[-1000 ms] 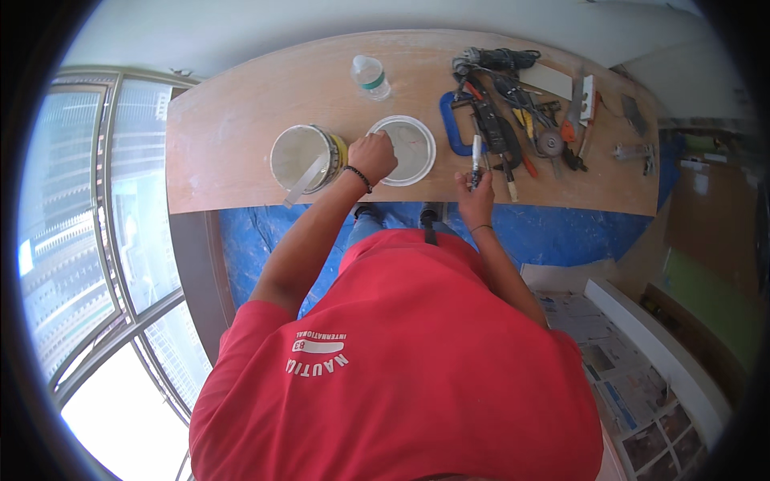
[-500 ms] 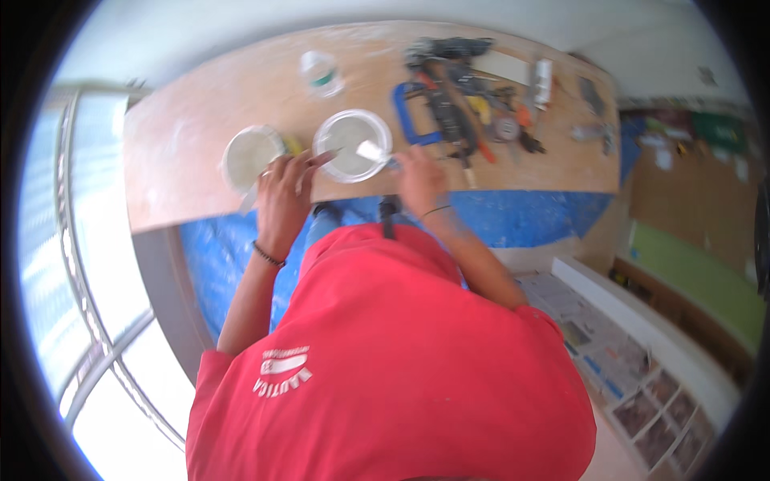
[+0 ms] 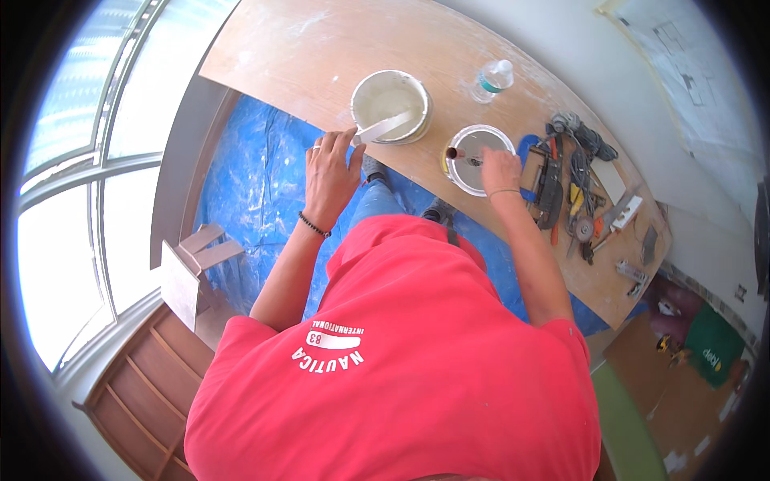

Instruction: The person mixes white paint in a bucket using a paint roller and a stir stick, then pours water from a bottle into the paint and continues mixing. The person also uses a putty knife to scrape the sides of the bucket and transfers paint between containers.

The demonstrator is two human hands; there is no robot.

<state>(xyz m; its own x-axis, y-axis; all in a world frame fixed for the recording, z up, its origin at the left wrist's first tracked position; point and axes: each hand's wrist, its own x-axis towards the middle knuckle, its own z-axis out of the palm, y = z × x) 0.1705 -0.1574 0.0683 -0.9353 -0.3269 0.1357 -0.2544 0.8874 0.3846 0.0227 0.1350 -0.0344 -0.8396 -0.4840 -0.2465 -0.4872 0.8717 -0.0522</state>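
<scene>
My left hand (image 3: pixel 330 172) is at the table's near edge, its thumb and fingers closed on the end of a flat white blade (image 3: pixel 387 128). The blade reaches over the rim of a white bucket (image 3: pixel 425 92) with pale paste inside. To the right, my right hand (image 3: pixel 499 170) is closed above a second round white container (image 3: pixel 461 178) holding grey material. From its fingers a tool with a reddish-brown handle (image 3: pixel 455 152) sticks out to the left; the part within my grip is hidden.
A clear plastic bottle (image 3: pixel 495 76) stands behind the containers. Right of them lie a blue clamp (image 3: pixel 525 156), an angle grinder (image 3: pixel 581 228), cables and several other tools. Blue sheeting (image 3: pixel 261 152) covers the floor below the wooden table (image 3: pixel 313 56).
The view has turned, so the table now slants down to the right. My left hand has moved left from the grey-filled container to the paste bucket; my right stays over the grey-filled one.
</scene>
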